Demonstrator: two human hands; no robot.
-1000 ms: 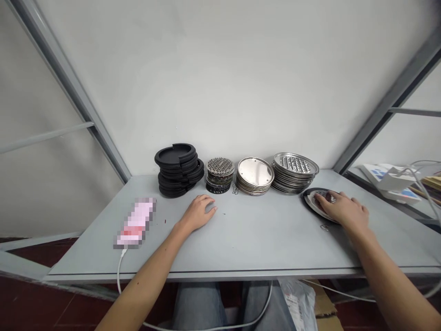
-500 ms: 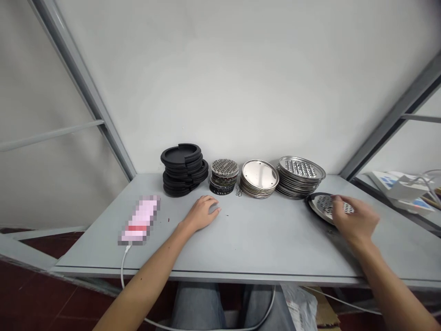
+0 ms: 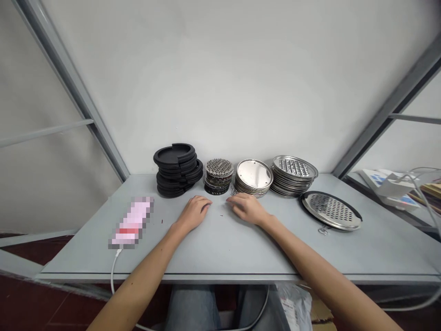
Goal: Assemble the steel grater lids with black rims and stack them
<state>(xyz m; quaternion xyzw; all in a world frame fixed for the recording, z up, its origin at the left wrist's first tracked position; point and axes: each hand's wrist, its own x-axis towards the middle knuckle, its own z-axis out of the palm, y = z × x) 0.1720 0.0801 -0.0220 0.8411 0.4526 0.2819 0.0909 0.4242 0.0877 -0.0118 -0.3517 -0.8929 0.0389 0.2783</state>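
My left hand [image 3: 193, 212] rests on the grey table, holding nothing, its fingers loosely apart. My right hand [image 3: 248, 208] lies opposite it, also open, just in front of the stacked plain metal discs [image 3: 254, 174]. Behind the gap between my hands is a stack of small spiked grater discs [image 3: 219, 168]. Black round holders [image 3: 175, 155], each with a notched rim, are piled to the left. Larger grater discs [image 3: 294, 168] form a stack to the right. An oval grater [image 3: 332, 210] with black end pieces lies flat at the right.
A phone-like pink item [image 3: 129, 223], blurred out, lies at the left with a white cable [image 3: 113, 276] hanging over the edge. Small wire clips [image 3: 323, 231] lie before the oval grater. Grey metal posts [image 3: 103, 138] flank the table; boxes and papers [image 3: 392, 186] lie beyond its right side.
My right hand has left the oval grater and moved left to the table's middle. My left hand stays resting on the table. The view has shifted slightly.
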